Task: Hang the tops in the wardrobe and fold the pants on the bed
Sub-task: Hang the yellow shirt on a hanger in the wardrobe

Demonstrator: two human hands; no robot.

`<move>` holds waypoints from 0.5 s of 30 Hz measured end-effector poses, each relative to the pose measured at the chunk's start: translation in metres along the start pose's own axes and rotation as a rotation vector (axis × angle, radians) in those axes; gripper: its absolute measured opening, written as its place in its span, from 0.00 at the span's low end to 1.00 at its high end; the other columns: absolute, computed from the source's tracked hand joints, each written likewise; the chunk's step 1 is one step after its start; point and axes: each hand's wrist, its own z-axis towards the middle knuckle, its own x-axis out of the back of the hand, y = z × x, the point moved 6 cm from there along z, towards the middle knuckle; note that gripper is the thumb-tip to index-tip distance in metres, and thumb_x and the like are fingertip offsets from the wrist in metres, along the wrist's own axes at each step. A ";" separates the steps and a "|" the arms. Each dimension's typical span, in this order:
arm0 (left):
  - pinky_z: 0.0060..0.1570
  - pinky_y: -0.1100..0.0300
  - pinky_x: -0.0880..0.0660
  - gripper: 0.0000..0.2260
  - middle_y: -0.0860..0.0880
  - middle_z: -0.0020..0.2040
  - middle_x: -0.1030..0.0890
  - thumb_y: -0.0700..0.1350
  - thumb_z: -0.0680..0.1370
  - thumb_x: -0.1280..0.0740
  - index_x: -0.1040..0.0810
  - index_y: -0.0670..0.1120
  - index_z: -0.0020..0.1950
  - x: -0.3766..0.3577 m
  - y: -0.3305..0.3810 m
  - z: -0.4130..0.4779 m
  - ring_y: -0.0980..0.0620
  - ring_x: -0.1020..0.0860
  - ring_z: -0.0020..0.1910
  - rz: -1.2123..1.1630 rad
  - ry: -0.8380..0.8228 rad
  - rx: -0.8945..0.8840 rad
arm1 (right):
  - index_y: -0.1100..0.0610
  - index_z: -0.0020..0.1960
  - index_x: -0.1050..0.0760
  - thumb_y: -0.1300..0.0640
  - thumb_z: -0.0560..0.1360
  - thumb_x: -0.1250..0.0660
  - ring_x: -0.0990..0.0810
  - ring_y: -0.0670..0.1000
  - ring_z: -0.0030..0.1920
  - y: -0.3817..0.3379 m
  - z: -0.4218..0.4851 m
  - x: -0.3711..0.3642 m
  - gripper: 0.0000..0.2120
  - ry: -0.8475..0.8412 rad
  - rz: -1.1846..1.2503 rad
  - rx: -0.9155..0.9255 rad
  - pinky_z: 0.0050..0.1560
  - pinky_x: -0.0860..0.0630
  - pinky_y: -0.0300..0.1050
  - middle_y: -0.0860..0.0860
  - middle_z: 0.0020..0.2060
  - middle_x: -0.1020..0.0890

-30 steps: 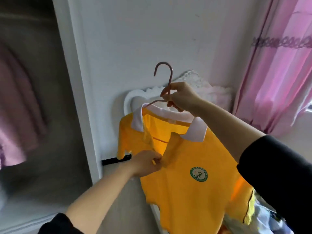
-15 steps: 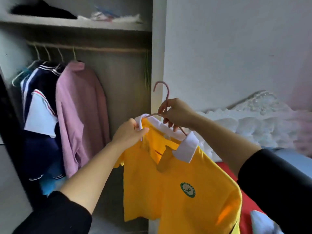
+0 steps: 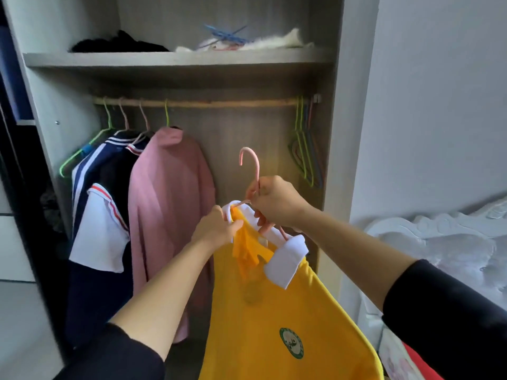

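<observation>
Head view. Holding pink hanger [image 3: 258,171] by its neck in right grip [image 3: 274,204], curled tight, hook up (ready for rail [image 3: 219,103] at 12 o'clock). Pinching collar [image 3: 285,259] of yellow top [image 3: 274,311] at 6 o'clock with left grip [image 3: 216,229], so no slipping off. Not hung yet.

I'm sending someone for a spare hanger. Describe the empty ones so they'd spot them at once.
In the open wardrobe, find the wooden rail under the shelf. The empty hangers hang bunched at its far right end. Unlike the clothed hangers further left, they're bare and pressed together.
</observation>
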 end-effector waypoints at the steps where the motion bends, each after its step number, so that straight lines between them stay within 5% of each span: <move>1: 0.43 0.55 0.30 0.07 0.48 0.37 0.23 0.47 0.76 0.36 0.29 0.44 0.42 0.003 -0.003 0.016 0.42 0.23 0.46 0.025 0.012 -0.023 | 0.57 0.47 0.24 0.68 0.77 0.43 0.18 0.55 0.26 -0.004 0.015 -0.004 0.11 0.005 0.008 0.008 0.28 0.19 0.43 0.59 0.37 0.20; 6: 0.37 0.56 0.36 0.15 0.50 0.31 0.29 0.43 0.77 0.36 0.37 0.48 0.32 0.011 -0.018 0.080 0.45 0.30 0.37 -0.018 -0.054 -0.106 | 0.57 0.44 0.25 0.68 0.74 0.45 0.17 0.61 0.30 -0.004 0.084 -0.022 0.12 0.041 -0.003 -0.038 0.36 0.17 0.50 0.58 0.38 0.20; 15: 0.33 0.59 0.31 0.07 0.51 0.35 0.20 0.47 0.75 0.33 0.26 0.50 0.37 0.030 -0.059 0.186 0.48 0.22 0.40 0.041 -0.094 -0.127 | 0.60 0.49 0.25 0.68 0.77 0.40 0.16 0.57 0.33 -0.001 0.188 -0.049 0.07 0.096 -0.100 -0.064 0.32 0.17 0.48 0.60 0.41 0.19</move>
